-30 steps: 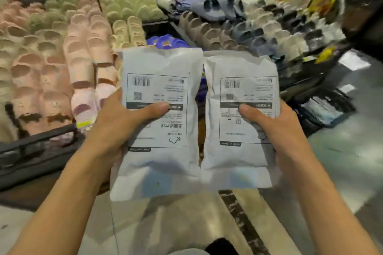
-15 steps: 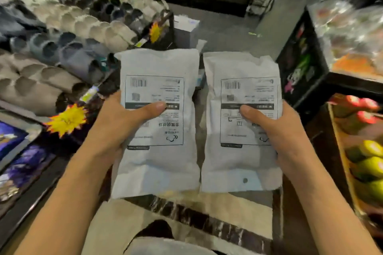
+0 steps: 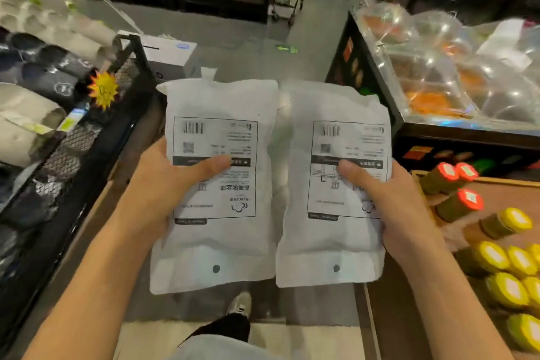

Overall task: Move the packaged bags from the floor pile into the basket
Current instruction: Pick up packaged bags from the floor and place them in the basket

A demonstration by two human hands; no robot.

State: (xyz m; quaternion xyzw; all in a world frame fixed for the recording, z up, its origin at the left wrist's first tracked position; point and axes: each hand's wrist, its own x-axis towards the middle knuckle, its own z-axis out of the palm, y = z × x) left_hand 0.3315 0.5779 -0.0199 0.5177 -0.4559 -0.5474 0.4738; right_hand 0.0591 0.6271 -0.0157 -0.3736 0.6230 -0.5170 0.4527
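**Two bags carried, basket not in sight**

Left hand [image 3: 163, 184] clamped on the left bag [image 3: 216, 184], thumb across its label. Right hand [image 3: 391, 199] clamped the same way on the right bag [image 3: 333, 184], edges touching, both well above the floor [image 3: 233, 44]. Probably light, soft and slippery; best held at mid-height. Beyond the right hand, a clear bin [image 3: 438, 67] with orange contents; beside it, a tray [image 3: 496, 199] of jars.

Both white bags carry upside-down printed labels: the left bag [image 3: 216, 184] shows a barcode [image 3: 193, 128] and Chinese characters, too blurred to read; the right bag's [image 3: 330, 184] likewise.
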